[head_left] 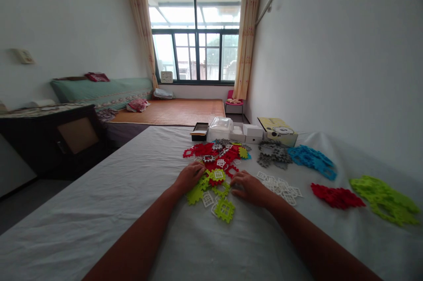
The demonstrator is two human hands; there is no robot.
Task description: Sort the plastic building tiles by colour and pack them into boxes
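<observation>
My left hand [191,178] rests at the left edge of a mixed heap of flat plastic interlocking pieces. Its fingers reach over lime green pieces [194,194], and the fingertips are partly lost among them. Opposite it, my right hand [248,187] has thumb and fingers apart, close to a lime piece [222,190] and a red frame piece [232,171]. Between the hands lies a lime piece with a white window insert [217,175]. Nearer to me is another lime window piece [224,209], beside a loose white window [207,199]. Red pieces [205,149] fill the heap's far side.
Sorted piles lie to the right: white windows [280,188], grey pieces [273,154], blue pieces [312,161], red pieces [337,196] and lime pieces [385,199]. Behind stand a black box [199,132], a clear plastic container [220,128], white boxes [253,133] and a yellow box [276,131].
</observation>
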